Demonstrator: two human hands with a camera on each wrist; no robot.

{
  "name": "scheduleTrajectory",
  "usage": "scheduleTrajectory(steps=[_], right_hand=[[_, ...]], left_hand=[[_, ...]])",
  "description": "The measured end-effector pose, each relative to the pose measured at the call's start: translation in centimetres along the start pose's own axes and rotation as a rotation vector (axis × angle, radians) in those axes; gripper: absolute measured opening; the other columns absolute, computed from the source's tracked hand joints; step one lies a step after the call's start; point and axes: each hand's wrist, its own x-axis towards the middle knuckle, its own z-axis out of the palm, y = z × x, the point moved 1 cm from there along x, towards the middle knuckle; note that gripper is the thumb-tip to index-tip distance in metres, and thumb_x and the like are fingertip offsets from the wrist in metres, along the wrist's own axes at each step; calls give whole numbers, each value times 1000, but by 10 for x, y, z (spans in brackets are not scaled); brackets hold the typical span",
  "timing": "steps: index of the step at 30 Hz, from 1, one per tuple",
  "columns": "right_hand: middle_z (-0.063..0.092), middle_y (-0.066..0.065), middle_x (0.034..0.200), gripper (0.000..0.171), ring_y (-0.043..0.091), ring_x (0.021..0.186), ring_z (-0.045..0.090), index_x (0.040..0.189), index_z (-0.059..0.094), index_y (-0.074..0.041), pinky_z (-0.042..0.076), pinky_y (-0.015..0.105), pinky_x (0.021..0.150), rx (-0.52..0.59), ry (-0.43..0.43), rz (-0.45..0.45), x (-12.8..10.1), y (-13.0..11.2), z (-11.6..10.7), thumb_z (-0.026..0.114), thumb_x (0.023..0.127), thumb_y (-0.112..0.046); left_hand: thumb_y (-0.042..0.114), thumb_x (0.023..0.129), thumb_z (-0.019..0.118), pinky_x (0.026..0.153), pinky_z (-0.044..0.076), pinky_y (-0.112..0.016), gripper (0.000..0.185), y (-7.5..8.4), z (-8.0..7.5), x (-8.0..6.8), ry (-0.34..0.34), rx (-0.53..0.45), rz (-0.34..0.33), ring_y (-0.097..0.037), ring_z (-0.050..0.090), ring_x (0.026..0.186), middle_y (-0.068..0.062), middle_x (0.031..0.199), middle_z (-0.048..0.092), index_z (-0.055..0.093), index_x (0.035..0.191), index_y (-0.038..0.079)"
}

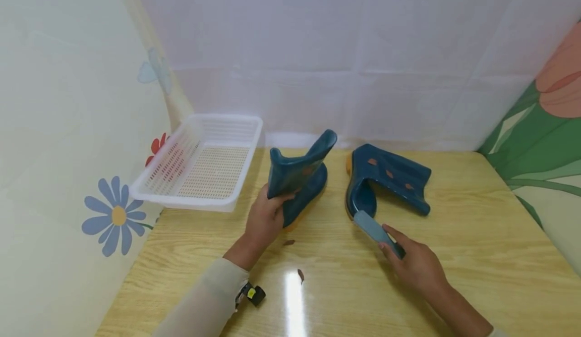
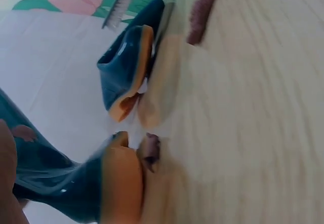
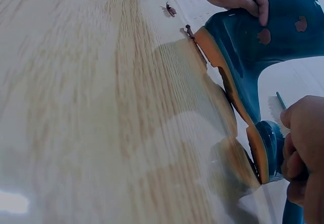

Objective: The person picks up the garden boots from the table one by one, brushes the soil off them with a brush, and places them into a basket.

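Observation:
A dark teal rain boot (image 1: pixel 295 173) with an orange sole stands on the table, its toe pointing away. My left hand (image 1: pixel 265 216) grips its shaft. The second rain boot (image 1: pixel 390 175) lies on its side to the right, brown patches showing along its shaft. In my right hand (image 1: pixel 419 266) is a brush (image 1: pixel 373 227), pinched by its dark handle. The brush's far end overlaps the lying boot's toe in the head view, while its bristles (image 2: pixel 121 3) show in the left wrist view. Small curled brown bits (image 1: pixel 301 275) lie near the standing boot's heel.
A white plastic basket (image 1: pixel 233 195) with a perforated bottom sits at the table's back left. White sheeting (image 1: pixel 317 90) hangs behind the wooden table (image 1: pixel 490 256). Flower-printed panels (image 1: pixel 113 216) flank the left and right sides.

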Motion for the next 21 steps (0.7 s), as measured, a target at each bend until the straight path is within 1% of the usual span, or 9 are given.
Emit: scheduleTrajectory(steps=[3,5,7,10,12,15,19,21], right_hand=[[38,-6,60,50,10,51,32,145,59,-13,24,26,49,2,1,-6,0,0,0,66,101,-37],[40,-6,60,50,11,52,33,145,60,-13,24,26,49,3,1,-9,0,0,-1,65,102,-38],[41,-6,60,49,11,52,33,145,60,-14,25,26,49,1,3,-11,1,0,-1,65,102,-37],[41,-6,61,49,11,52,34,145,60,-14,26,26,49,0,1,-8,1,0,-2,66,101,-35],[40,-6,61,49,11,52,35,145,59,-14,26,26,49,0,-10,0,1,-1,-2,66,101,-35],[40,-6,62,50,11,53,35,147,58,-15,27,26,49,8,-30,17,1,-2,-2,65,102,-36],[38,-5,61,51,12,52,34,147,57,-15,26,26,49,22,-42,32,-1,-4,-3,63,103,-40],[39,-5,61,51,12,52,34,147,57,-15,26,26,49,23,-39,31,-1,-4,-3,63,103,-40]], left_hand=[[-5,95,63,59,55,-48,35,4,-7,4,-7,67,-56,-37,67,88,-24,113,65,77,121,15],[-3,92,67,51,52,-45,39,6,-11,5,-12,107,-61,-35,66,77,-25,111,66,75,126,15],[-5,90,70,50,51,-45,46,6,-16,5,-27,116,-51,-35,65,71,-28,113,65,71,132,13],[-8,87,73,51,50,-42,59,6,-19,4,-62,95,-44,-32,63,65,-33,121,60,62,142,10],[-9,86,75,53,51,-41,64,5,-21,4,-69,72,-49,-32,65,66,-35,125,58,59,145,10],[-11,85,76,56,54,-43,63,4,-20,4,-48,43,-32,-37,69,75,-35,127,58,61,143,8],[-14,85,73,61,58,-47,53,-1,-16,5,-2,43,49,-45,71,90,-34,123,63,68,134,6],[-16,85,71,62,58,-49,49,-3,-15,7,14,54,96,-45,71,91,-33,118,66,72,128,6]])
